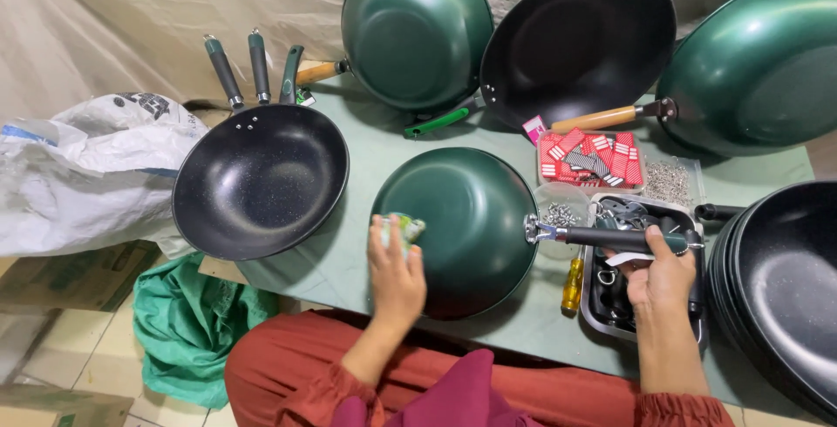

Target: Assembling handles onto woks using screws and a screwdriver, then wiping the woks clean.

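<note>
A green wok (466,222) lies upside down on the green table (366,152) in front of me. My left hand (394,272) rests on its left side and presses a small pale green cloth or sponge (401,228) against it. My right hand (663,279) grips a dark handle (610,238) with a green end. The handle's metal bracket meets the wok's right rim.
A stack of black woks (260,178) with three handles sits left. Three more woks (575,43) lean against the back sheet. Red packets (591,159), small metal parts (668,179), a black parts tray (598,300), a yellow screwdriver (573,282) and stacked pans (780,283) lie right.
</note>
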